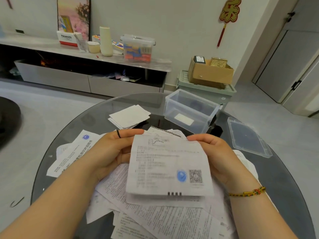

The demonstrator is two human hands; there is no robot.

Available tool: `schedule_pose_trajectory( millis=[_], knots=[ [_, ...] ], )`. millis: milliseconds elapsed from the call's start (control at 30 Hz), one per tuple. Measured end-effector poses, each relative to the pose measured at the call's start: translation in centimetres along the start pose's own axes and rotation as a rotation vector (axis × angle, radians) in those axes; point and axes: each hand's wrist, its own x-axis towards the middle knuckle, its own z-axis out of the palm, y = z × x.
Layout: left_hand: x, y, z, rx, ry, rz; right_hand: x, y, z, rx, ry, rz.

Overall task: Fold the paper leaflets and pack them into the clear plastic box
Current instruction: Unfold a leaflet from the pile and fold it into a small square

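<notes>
Now, left hand (110,152): I pinch leaflet (169,168) left edge.
Right hand (217,156): pinching right edge.
Box (189,111): far right, open.

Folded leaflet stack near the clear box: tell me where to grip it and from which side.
Pinch the folded leaflet stack at its near edge, coming from the person's side; that edge sits slightly raised and fanned, while the clear plastic box crowds its right.

Thin matt printed paper leaflet (170,167), clear glossy plastic box (190,110), smooth reflective dark glass table (72,128)
</notes>
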Motion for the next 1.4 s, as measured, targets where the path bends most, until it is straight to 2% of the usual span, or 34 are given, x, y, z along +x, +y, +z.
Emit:
schedule_pose_trajectory(
  millis=[167, 333, 467, 533, 600, 733, 1067, 1400],
  knots=[
    [0.4, 0.0, -0.1, 0.013, -0.02, -0.067, 0.3, 0.2, 0.3, -0.049, 0.096, -0.101],
    [-0.2, 0.0, 0.1, 0.226, -0.129, -0.098, 0.2, 0.0, 0.4, -0.048, 0.15, -0.143],
    [-0.3, 0.0, 0.2, 0.284, -0.11, -0.086, 0.4, 0.1, 0.3, 0.006, 0.18, -0.124],
    [-0.2, -0.1, 0.2, 0.271, -0.063, -0.048, 0.6, 0.1, 0.3, 0.07, 0.133, -0.061],
    [-0.1, -0.1, 0.2, 0.262, -0.021, 0.008, 0.5, 0.1, 0.1, 0.087, 0.01, 0.005],
    [-0.1, 0.0, 0.2, 0.251, 0.045, 0.088, -0.1, 0.2, 0.2, -0.076, -0.159, 0.051],
    [-0.3, -0.2, 0.5, 0.366, 0.02, 0.046, 0.3, 0.4, 0.4, 0.006, -0.09, 0.016],
    [-0.4, -0.1, -0.5, 0.083, -0.171, -0.072, 0.2, 0.1, 0.2, 0.15, -0.135, 0.035]
  ],
)
